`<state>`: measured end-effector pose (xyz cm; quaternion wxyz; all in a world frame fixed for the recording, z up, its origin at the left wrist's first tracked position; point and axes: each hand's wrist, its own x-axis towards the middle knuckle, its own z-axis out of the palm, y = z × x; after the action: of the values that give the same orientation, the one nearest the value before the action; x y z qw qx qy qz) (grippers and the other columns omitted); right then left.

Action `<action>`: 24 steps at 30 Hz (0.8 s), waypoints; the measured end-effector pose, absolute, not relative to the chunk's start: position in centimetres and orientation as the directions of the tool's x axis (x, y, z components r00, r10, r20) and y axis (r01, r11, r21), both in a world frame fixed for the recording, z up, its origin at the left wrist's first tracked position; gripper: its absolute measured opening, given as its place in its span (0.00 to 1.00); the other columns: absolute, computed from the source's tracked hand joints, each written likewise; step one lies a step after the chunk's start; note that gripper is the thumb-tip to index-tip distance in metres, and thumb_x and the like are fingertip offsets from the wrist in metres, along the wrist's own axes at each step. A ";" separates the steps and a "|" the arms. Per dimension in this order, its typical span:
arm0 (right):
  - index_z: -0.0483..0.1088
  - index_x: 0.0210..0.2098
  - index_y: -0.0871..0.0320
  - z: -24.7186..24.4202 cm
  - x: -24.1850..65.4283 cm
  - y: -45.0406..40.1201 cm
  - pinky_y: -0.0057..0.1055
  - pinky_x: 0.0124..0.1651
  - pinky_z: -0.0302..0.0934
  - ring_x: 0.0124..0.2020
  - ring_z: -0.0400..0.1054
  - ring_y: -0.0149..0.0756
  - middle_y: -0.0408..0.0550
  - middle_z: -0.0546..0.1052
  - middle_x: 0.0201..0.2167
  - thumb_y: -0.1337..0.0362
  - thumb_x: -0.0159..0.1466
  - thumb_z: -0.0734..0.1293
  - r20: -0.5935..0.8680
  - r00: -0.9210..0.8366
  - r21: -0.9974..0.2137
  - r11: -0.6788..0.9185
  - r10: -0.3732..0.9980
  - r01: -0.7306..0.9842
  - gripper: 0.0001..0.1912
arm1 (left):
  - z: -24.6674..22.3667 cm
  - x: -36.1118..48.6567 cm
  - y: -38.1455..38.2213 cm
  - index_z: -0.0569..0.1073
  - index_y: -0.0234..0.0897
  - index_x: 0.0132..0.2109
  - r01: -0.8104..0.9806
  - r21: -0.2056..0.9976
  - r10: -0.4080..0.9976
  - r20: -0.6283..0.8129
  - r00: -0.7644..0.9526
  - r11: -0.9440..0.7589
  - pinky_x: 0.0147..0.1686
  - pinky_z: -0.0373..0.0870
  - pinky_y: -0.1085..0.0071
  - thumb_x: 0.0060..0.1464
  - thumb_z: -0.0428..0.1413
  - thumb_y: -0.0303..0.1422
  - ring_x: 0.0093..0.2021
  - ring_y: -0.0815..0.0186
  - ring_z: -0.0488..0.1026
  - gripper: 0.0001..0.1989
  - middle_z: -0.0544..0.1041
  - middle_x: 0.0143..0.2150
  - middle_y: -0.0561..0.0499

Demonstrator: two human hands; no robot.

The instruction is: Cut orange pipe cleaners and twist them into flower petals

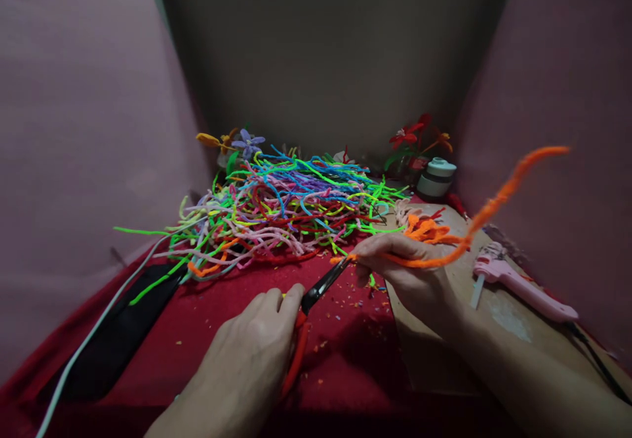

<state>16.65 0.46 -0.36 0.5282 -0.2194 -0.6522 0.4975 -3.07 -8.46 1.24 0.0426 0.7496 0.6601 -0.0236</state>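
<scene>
My left hand (251,332) is closed round the red handles of a pair of scissors (323,288), whose dark blades point up and to the right. Their tips meet the short end of an orange pipe cleaner (444,261). That end is pinched between the thumb and fingers of my right hand (409,270). From there the pipe cleaner runs over the back of my right hand and curves up to the right. Just beyond the right hand lies a bundle of orange fuzzy loops (428,228).
A large heap of coloured pipe cleaners (306,207) covers the back of the red cloth (237,293). On a brown board (434,352) rests a pink glue gun (523,288). A lidded jar (436,178) and fuzzy flowers (248,143) stand behind. A white cable (93,339) runs along the left.
</scene>
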 end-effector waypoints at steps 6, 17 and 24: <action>0.72 0.33 0.55 -0.3 16.9 0.0 0.33 0.31 0.65 0.27 0.69 0.30 0.46 0.75 0.33 0.71 0.61 0.63 0.602 -0.333 -0.793 0.593 0.726 -0.141 0.07 | 1.9 -2.9 -8.7 0.62 0.32 0.58 0.993 0.024 0.985 -0.121 0.121 -0.119 0.36 0.71 0.56 0.52 0.39 0.21 0.41 0.52 0.73 0.26 0.72 0.44 0.38; 0.72 0.33 0.53 -0.4 16.8 0.4 0.33 0.32 0.63 0.26 0.67 0.29 0.43 0.74 0.28 0.70 0.60 0.65 0.550 -0.326 -0.835 0.504 0.769 -0.220 0.06 | 0.6 -4.4 -8.4 0.68 0.41 0.50 0.804 0.558 0.975 0.185 0.119 -0.204 0.40 0.70 0.66 0.53 0.49 0.31 0.40 0.60 0.73 0.17 0.76 0.41 0.47; 0.74 0.36 0.50 -0.7 16.5 -0.4 0.29 0.30 0.62 0.28 0.67 0.29 0.44 0.73 0.31 0.71 0.61 0.64 0.589 -0.372 -0.804 0.568 0.717 -0.177 0.10 | 1.6 -1.1 -5.7 0.66 0.37 0.46 -0.114 0.993 0.994 -0.004 -0.110 -0.008 0.29 0.68 0.74 0.41 0.62 0.30 0.29 0.69 0.72 0.23 0.74 0.33 0.52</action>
<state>16.48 -0.36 -0.73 0.5270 -0.1899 -0.7114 0.4243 -1.07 -5.72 1.60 0.4990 0.4428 0.4969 0.5549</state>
